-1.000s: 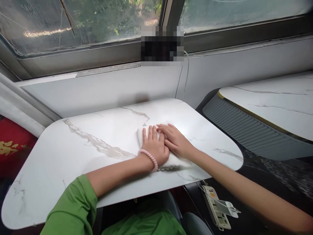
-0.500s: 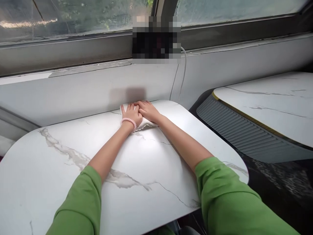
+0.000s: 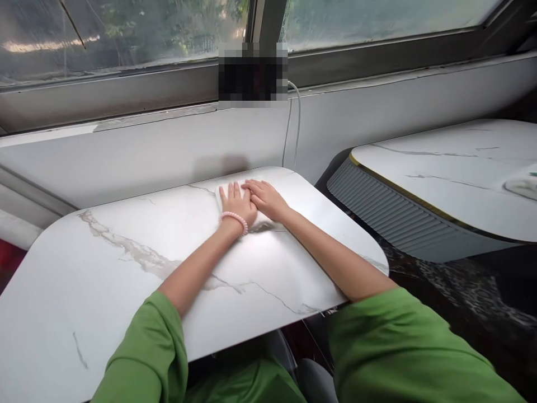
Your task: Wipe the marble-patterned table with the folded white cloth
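Observation:
A white folded cloth (image 3: 263,224) lies near the far edge of the white marble table (image 3: 126,268), mostly covered by my hands. My left hand (image 3: 238,205), with a pink bead bracelet at the wrist, lies flat on the cloth with its fingers stretched out. My right hand (image 3: 265,199) rests flat beside it, fingertips over the left hand's fingers. Both arms in green sleeves reach out across the table.
A second marble table (image 3: 440,168) stands to the right over a ribbed grey panel (image 3: 390,207), with a pale object (image 3: 522,184) at its right edge. A white cable (image 3: 293,123) hangs down the wall behind the table from a dark box (image 3: 251,73) on the window sill.
Both hands slid the cloth away from me, from the table's near right part to its far edge. My arms are now stretched out.

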Demonstrator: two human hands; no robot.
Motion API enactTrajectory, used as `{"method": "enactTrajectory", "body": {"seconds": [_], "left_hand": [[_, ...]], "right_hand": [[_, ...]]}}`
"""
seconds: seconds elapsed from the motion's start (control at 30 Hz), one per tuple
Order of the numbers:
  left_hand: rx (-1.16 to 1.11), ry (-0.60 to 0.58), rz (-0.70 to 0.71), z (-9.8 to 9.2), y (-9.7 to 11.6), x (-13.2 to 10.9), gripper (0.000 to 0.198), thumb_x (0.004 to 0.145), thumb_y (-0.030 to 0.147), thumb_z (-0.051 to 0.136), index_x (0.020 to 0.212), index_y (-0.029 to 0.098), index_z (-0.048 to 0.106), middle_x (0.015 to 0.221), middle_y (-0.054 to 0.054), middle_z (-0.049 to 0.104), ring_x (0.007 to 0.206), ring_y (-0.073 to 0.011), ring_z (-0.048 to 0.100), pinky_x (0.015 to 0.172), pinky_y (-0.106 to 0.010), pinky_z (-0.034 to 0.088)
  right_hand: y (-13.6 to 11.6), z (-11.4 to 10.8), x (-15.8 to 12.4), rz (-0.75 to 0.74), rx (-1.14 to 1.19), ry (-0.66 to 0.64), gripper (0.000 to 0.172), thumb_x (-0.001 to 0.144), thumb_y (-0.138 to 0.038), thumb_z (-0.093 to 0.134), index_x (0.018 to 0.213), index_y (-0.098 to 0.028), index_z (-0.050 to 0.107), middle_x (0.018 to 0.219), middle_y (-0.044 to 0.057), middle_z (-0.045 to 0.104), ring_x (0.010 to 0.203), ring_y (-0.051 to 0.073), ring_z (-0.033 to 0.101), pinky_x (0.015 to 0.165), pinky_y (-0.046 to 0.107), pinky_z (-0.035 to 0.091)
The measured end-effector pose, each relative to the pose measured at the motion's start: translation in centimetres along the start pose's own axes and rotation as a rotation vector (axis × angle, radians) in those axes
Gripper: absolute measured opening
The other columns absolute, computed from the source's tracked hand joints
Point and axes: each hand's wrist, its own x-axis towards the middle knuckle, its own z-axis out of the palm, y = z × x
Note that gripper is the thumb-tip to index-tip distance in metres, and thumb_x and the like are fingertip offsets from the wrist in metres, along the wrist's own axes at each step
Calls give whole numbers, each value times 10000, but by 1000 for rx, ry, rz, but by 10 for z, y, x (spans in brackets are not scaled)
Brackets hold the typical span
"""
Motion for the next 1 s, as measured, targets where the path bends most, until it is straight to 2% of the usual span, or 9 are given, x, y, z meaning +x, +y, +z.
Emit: {"method": "enactTrajectory", "body": {"seconds": [0.1, 0.23, 0.33, 0.4, 0.53, 0.73, 0.83, 1.0], "left_hand": [[1, -14, 43, 1, 40, -38, 578, 988, 318, 301, 1502, 60, 355, 1582, -220, 280, 1484, -369, 194, 1191, -623, 98], [-38, -44, 239, 1, 94, -82, 626, 987, 389, 321, 1512, 48, 328, 1576, -237, 279, 1474, -405, 200, 1176, -653, 112], [-73, -76, 358, 1, 125, -95, 633, 993, 387, 285, 1529, 50, 287, 1586, -222, 264, 1486, -377, 181, 1184, -643, 99], [-89, -85, 404, 1, 138, -94, 627, 994, 366, 269, 1530, 43, 275, 1593, -206, 256, 1493, -348, 178, 1198, -614, 100], [-110, -77, 407, 2, 146, -83, 626, 987, 358, 283, 1519, 28, 291, 1590, -207, 267, 1487, -354, 194, 1203, -593, 114], [-108, -44, 347, 6, 135, -57, 616, 978, 357, 312, 1498, 28, 336, 1579, -208, 295, 1479, -365, 212, 1203, -588, 114], [-104, -17, 302, 11, 126, -33, 607, 971, 350, 313, 1493, 43, 351, 1580, -192, 303, 1477, -356, 220, 1204, -590, 109], [-126, 7, 230, 19, 107, 20, 600, 959, 333, 325, 1488, 54, 369, 1583, -186, 301, 1481, -346, 209, 1217, -569, 68]], "right_hand": [[4, -22, -60, -17, 11, -16, 449, 899, -264, 318, 1270, -198, 562, 1440, 102, 536, 1388, 263, 430, 1161, 527, 306], [20, -51, -146, 17, 32, 40, 423, 943, -316, 319, 1298, -273, 545, 1448, 59, 536, 1389, 251, 439, 1174, 539, 299], [36, -68, -192, 81, 23, 75, 414, 962, -356, 329, 1320, -305, 531, 1458, 47, 527, 1388, 256, 441, 1175, 538, 302], [45, -76, -207, 130, 10, 79, 418, 964, -369, 323, 1325, -311, 527, 1461, 47, 524, 1390, 263, 438, 1177, 548, 292], [55, -83, -202, 179, 16, 25, 426, 955, -400, 323, 1312, -307, 536, 1455, 48, 529, 1388, 270, 440, 1194, 556, 262], [67, -77, -160, 109, 6, 16, 428, 935, -369, 331, 1308, -296, 529, 1439, 49, 543, 1376, 263, 452, 1190, 552, 274], [74, -72, -130, 65, -1, 13, 427, 920, -329, 326, 1286, -274, 538, 1418, 61, 560, 1364, 264, 462, 1177, 549, 291], [91, -64, -71, 47, 12, 1, 421, 888, -292, 334, 1242, -252, 559, 1403, 67, 572, 1335, 269, 482, 1167, 546, 292]]}}
